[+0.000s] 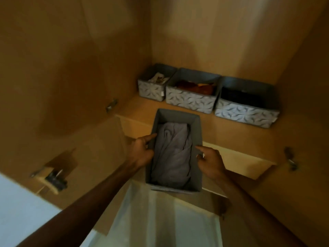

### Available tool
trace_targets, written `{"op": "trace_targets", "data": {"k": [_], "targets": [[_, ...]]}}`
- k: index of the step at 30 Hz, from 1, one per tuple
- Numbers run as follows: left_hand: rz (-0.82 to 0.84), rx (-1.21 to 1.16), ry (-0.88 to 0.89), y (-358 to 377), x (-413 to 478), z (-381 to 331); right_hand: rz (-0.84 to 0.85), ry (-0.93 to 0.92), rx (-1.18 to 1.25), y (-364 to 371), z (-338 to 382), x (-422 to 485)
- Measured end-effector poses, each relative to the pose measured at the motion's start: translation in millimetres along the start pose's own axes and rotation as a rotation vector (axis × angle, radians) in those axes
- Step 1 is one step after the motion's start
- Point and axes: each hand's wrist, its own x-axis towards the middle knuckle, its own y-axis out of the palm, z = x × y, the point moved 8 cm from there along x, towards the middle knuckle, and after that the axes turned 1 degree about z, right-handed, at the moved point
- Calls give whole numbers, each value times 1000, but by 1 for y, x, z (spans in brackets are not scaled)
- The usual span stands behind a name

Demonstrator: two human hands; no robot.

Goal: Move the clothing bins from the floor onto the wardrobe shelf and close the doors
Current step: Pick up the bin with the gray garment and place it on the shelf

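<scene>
- Left hand (142,150) grip: closed over the left long wall of the open grey fabric bin (178,115).
- Right hand (210,161) grip: closed on the right wall.
- Bin holds folded grey cloth (172,157). Its far end is at the front edge of the tan wooden wardrobe shelf (231,129) and its near end overhangs.
- Three grey patterned fabric bins (191,101) stand side by side at the shelf back.

three bins (191,96) fill the back of the shelf (222,125), and its front strip before them is free.
</scene>
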Motion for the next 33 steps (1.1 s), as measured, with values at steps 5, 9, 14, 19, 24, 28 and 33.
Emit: {"op": "trace_targets", "data": {"k": [5,9,14,19,24,28,33], "targets": [[98,125,178,30,73,-56,-267,261,163,-49,-36,21],[212,300,378,72,95,-95,-408,437,321,-60,-82,37],[330,364,417,120,101,-107,-466,543,540,-55,-111,57],[534,331,472,159,106,-101,-454,503,535,-56,-99,70],[532,345,508,168,119,-105,-390,487,477,-65,-96,73],[529,330,540,172,128,-109,-369,494,302,-78,-107,69],[508,328,544,179,134,-112,-394,489,179,-92,-132,63]]}}
